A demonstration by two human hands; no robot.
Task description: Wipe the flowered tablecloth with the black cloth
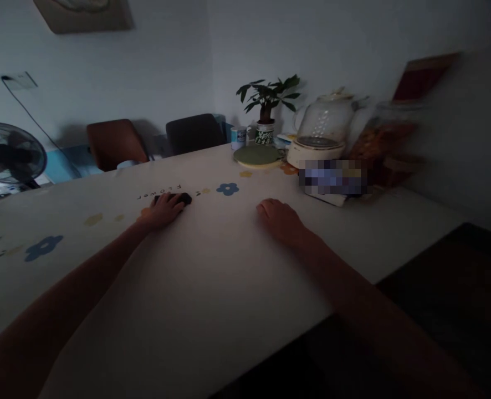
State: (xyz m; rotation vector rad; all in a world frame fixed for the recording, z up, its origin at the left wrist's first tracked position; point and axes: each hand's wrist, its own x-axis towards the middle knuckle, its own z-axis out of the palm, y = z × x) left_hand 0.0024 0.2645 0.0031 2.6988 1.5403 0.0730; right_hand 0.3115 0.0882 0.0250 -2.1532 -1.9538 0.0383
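A dim room: the pale flower-print tablecloth [212,266] fills the frame. At centre, the left hand [164,209] curls over a small dark object [182,198]; the right hand [279,220] rests flat, holding nothing. A kettle [325,130] stands upper right.

Before you, a pale flower-printed tabletop [212,266] carries a small dark object [178,198], a green round mat [257,155], a potted plant [266,111], a glass kettle [322,133] and, perhaps, a mug [238,137].
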